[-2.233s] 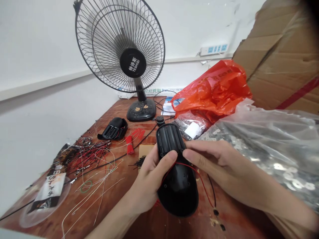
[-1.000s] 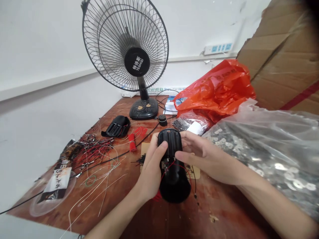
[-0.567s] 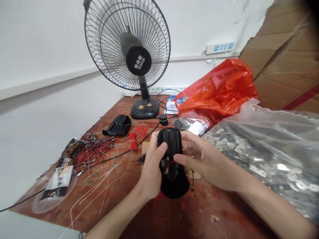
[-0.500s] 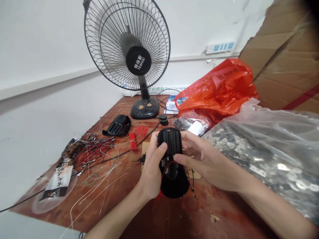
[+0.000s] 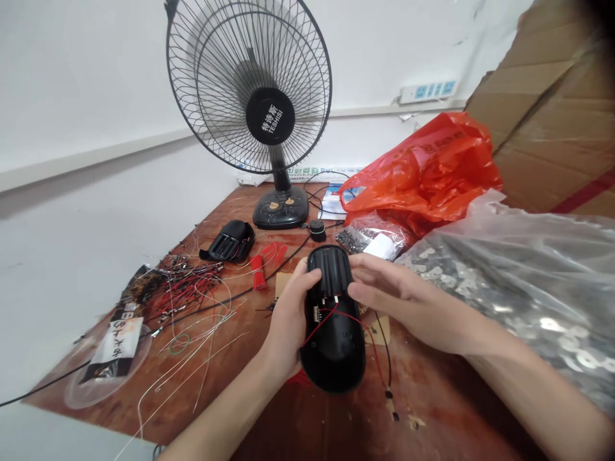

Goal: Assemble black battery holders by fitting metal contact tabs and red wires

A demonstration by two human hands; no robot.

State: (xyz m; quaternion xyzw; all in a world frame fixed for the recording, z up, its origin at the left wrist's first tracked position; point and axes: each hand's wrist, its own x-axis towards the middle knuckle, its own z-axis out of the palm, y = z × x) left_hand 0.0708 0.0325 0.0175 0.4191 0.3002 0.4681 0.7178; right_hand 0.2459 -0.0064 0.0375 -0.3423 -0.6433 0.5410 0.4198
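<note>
I am holding the black plastic housing above the middle of the wooden table, battery slots facing up and away from me, rounded end pointing toward my body. My left hand is cupping it from the left and underneath: the fingers are curling closed around the shell, and the thumb is pressing down on the upper left edge by the battery slots. My right hand is coming in from the right, fingers loosely half open; its fingertips are touching the right rim of the housing near the small contacts, and I cannot tell whether they are pinching anything. A red wire is crossing the housing's face, and a thin black wire is hanging from its right side down to the table. A second black housing is lying well apart, up and left. Between it and my hands, a bundle of red ties is lying on the table, with loose wires scattered further left. The black desk fan is standing at the far edge. To my right, a clear bag of metal parts is lying near my forearm, with a red plastic bag behind it.
</note>
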